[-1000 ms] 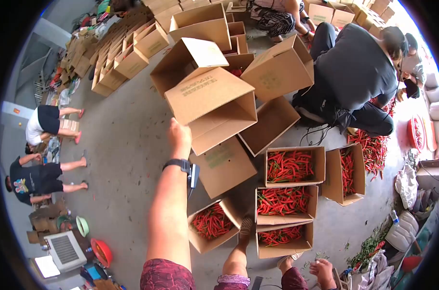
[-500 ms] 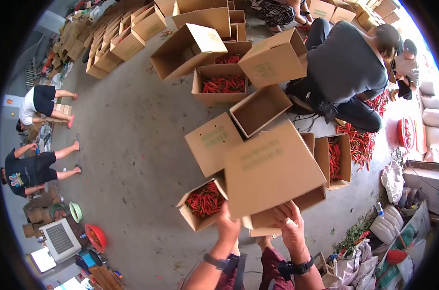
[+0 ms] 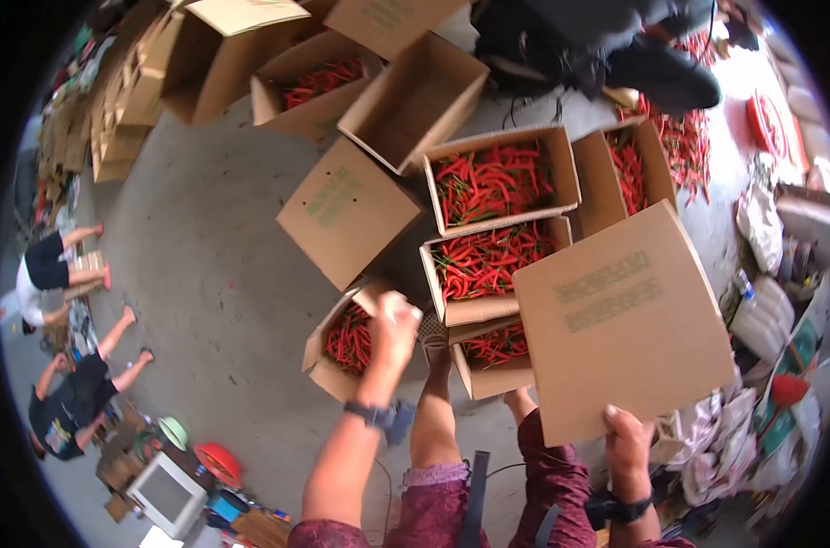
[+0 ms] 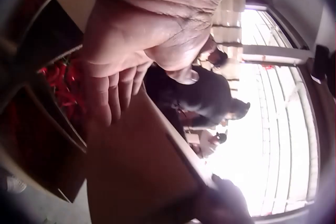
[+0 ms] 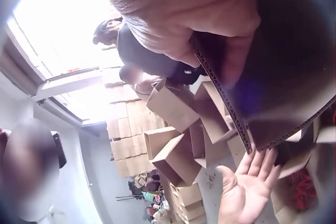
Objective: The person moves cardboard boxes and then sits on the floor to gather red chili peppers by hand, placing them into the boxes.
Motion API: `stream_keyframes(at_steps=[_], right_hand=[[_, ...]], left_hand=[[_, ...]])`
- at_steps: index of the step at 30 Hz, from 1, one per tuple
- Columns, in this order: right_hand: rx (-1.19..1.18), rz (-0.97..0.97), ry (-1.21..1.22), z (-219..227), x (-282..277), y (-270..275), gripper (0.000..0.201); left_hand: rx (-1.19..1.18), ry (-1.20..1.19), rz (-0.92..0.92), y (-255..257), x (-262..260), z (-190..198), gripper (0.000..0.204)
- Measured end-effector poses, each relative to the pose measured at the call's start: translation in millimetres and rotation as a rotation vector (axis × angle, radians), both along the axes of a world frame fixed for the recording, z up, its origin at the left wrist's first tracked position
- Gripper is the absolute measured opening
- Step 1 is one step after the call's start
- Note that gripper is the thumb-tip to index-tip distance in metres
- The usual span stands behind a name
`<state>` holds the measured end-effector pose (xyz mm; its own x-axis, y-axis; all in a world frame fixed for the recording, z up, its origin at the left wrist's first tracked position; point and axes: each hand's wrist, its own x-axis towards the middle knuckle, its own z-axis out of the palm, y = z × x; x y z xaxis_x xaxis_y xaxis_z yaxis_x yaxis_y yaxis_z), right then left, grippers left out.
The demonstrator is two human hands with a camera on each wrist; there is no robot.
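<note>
An upright cardboard box point(image 3: 625, 320) with green print is gripped at its near edge by my right hand point(image 3: 630, 447). The right wrist view has the fingers of that hand point(image 5: 205, 19) curled over the cardboard edge. My left hand point(image 3: 395, 333) is off the box, above the right side of a small box of red chilies point(image 3: 346, 342). Its fingers look straight and the palm bare in the left wrist view point(image 4: 152, 40) and the right wrist view point(image 5: 247, 195). Left of the held box, chili-filled boxes point(image 3: 493, 183) stand in a column, the nearest partly covered.
A box lying closed side up point(image 3: 346, 215) and an empty box point(image 3: 415, 100) are beyond my left hand. A person in dark clothes point(image 3: 561, 46) sits ahead by loose chilies point(image 3: 680, 146). Sacks point(image 3: 766, 310) lie at the right; two people stand far left.
The held box has moved right, uncovering the chili boxes. My left hand has come off it and moved left and forward; my right hand has moved right with the box. The view has shifted.
</note>
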<state>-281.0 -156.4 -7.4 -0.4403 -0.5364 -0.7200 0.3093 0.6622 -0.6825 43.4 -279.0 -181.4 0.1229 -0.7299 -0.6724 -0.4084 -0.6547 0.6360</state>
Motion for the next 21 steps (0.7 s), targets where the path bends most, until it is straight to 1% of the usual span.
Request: stream_keyframes(at_steps=[2, 4, 6, 7, 8, 10, 11, 12, 13, 14, 16, 18, 19, 20, 21], right_hand=[[-0.012, -0.183, -0.016, -8, 3, 18, 0.026], [0.027, -0.24, -0.098, -6, -2, 31, 0.037], [-0.051, -0.354, -0.058, -5, 4, 34, 0.069], [-0.064, -0.386, -0.067, -7, 4, 38, 0.069], [-0.077, -0.419, -0.076, -10, 4, 41, 0.069], [-0.057, -0.415, -0.08, -12, 5, 46, 0.069], [-0.045, -0.402, -0.078, -12, 5, 46, 0.069], [-0.036, -0.389, -0.075, -11, 5, 47, 0.069], [-0.025, -0.381, -0.07, -9, 5, 48, 0.069], [-0.02, -0.367, -0.064, -8, 6, 47, 0.069], [-0.017, -0.334, -0.056, -8, 10, 42, 0.069], [-0.021, -0.298, -0.057, -7, 13, 38, 0.069], [-0.025, -0.288, -0.059, -5, 14, 36, 0.069], [-0.033, -0.274, -0.068, -4, 15, 34, 0.069], [-0.036, -0.278, -0.08, -2, 18, 27, 0.068]], left_hand=[[-0.195, -0.798, -0.4, -39, 9, -47, 0.058], [-0.094, -1.135, -0.576, -73, 14, -91, 0.072], [0.062, -1.193, -0.581, -96, 23, -135, 0.089], [0.16, -1.128, -0.562, -109, 18, -138, 0.098], [0.187, -1.128, -0.536, -115, 18, -152, 0.105], [0.149, -1.229, -0.61, -118, 11, -154, 0.086], [0.051, -1.316, -0.645, -116, 28, -175, 0.078], [-0.052, -1.394, -0.677, -113, 55, -210, 0.07], [-0.154, -1.465, -0.709, -113, 76, -229, 0.062], [-0.197, -1.458, -0.736, -116, 86, -220, 0.057], [-0.28, -1.451, -0.768, -131, 103, -179, 0.049], [-0.287, -1.379, -0.818, -150, 137, -141, 0.042], [-0.159, -1.305, -0.785, -166, 148, -116, 0.036], [-0.111, -1.269, -0.752, -178, 161, -93, 0.029], [-0.125, -1.277, -0.744, -190, 168, -67, 0.026]])
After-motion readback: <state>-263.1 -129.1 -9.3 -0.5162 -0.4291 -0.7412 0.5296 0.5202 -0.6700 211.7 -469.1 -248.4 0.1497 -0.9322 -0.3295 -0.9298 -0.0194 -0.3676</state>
